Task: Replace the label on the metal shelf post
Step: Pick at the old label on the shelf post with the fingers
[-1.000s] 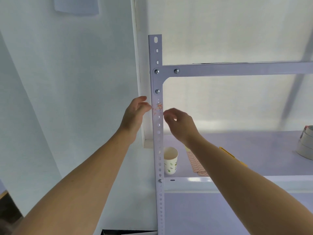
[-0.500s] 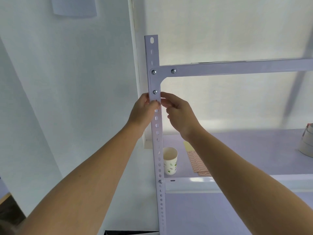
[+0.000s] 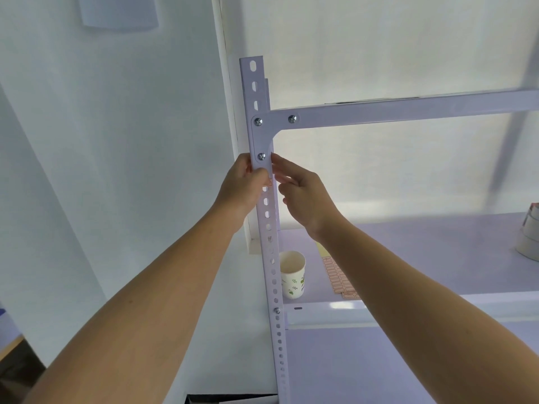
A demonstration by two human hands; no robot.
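The white metal shelf post (image 3: pixel 269 228), punched with holes, rises up the middle of the view. My left hand (image 3: pixel 243 188) wraps it from the left just below a screw, with the thumb pressed on its front face. A sliver of the small orange label (image 3: pixel 268 184) shows under that thumb. My right hand (image 3: pixel 306 196) is at the post's right edge, fingertips pinched at the label's side. Most of the label is hidden by my fingers.
A paper cup (image 3: pixel 292 274) and a sheet of orange labels (image 3: pixel 338 278) lie on the shelf board (image 3: pixel 423 252) right of the post. Tape rolls (image 3: pixel 529 234) sit at the far right. A cross beam (image 3: pixel 408 107) runs above; white wall is on the left.
Both hands moved up and closed in on the post. The crumpled label that showed between them is now almost covered by my left thumb and right fingertips.
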